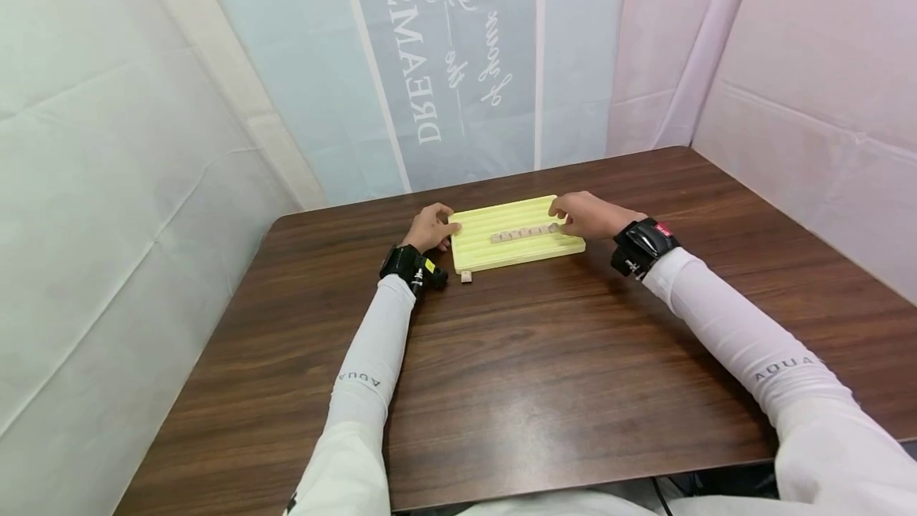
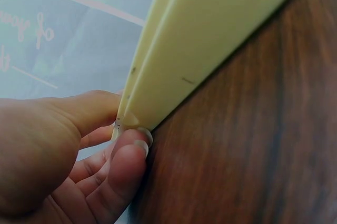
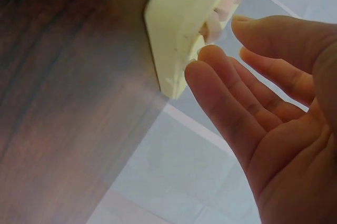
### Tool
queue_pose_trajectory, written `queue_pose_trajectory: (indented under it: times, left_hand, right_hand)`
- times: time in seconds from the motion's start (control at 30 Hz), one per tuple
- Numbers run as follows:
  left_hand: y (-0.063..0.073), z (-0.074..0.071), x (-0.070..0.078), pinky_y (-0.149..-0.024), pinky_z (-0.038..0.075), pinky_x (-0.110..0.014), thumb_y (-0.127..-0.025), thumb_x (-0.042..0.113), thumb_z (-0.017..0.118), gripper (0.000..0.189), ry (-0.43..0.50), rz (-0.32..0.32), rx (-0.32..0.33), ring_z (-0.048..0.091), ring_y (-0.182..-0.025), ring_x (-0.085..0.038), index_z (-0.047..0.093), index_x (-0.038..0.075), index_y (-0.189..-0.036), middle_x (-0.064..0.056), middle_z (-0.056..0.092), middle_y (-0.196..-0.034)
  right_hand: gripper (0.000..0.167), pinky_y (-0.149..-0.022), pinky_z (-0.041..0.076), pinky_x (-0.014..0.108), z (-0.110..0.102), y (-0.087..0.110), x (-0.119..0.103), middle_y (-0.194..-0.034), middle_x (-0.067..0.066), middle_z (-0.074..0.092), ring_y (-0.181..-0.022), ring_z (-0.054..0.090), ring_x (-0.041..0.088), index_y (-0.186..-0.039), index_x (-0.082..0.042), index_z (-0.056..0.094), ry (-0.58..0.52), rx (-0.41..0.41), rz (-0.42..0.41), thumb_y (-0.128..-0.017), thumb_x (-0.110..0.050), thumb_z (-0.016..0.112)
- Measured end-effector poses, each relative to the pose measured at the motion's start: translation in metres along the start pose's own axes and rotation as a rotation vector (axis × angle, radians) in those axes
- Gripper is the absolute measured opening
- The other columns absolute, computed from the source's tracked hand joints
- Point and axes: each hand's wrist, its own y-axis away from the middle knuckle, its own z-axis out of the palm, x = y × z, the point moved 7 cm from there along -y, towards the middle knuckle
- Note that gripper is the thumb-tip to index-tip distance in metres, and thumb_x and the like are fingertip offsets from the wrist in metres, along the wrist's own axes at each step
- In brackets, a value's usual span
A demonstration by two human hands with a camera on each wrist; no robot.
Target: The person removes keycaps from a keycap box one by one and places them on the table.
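Head view shows a yellow tray (image 1: 505,220) with long ridges, set toward the far side of the brown table (image 1: 501,373). A row of little blocks (image 1: 524,232) sits on it, nearer its right end. One lone block (image 1: 466,277) is down on the table, just beside the near left part of the tray. I can't tell if the two touch.

The left hand (image 1: 430,228) pinches the left edge of the tray between thumb and fingers. The right hand (image 1: 591,216) is at the right end, with its thumb and fingers spread apart and nothing between them. I can't tell if its fingertips touch the tray.

To do this part well, I think the left hand should hold the tray firm and flat, so the blocks don't slide. The right hand should be soft and slow, because a bump at the end could push the whole row crooked.

The left wrist view shows what the head view hides: fingertips pressed on the tray's side wall, which has small dark marks. The right wrist view shows the gap by the right thumb clearly, with the end of the row just past it. Only the head view shows the lone block and the whole row.
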Motion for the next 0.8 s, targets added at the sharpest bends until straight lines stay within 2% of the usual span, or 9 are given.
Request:
queue_pose_trajectory:
  times: [0.47,0.8]
  left_hand:
    - [0.002,0.0,0.003,-0.053,0.053,-0.026,-0.096,0.022,0.061,0.044,-0.012,0.009,0.013,0.057,-0.055,-0.013,0.049,0.006,-0.135,-0.009,0.062,-0.079]
    - [0.004,0.001,0.004,-0.052,0.052,-0.025,-0.096,0.022,0.061,0.044,-0.002,0.011,0.018,0.056,-0.054,-0.013,0.049,0.005,-0.134,-0.008,0.061,-0.077]
  right_hand:
    - [0.036,-0.087,0.055,0.044,0.005,-0.012,-0.003,-0.123,0.023,0.061,-0.107,0.063,0.034,-0.124,0.005,0.058,-0.022,-0.01,0.001,-0.091,-0.006,0.064]
    - [0.034,-0.086,0.054,0.044,0.006,-0.012,0.002,-0.115,0.022,0.064,-0.105,0.063,0.033,-0.121,0.005,0.06,0.003,-0.012,0.01,-0.09,-0.007,0.065]
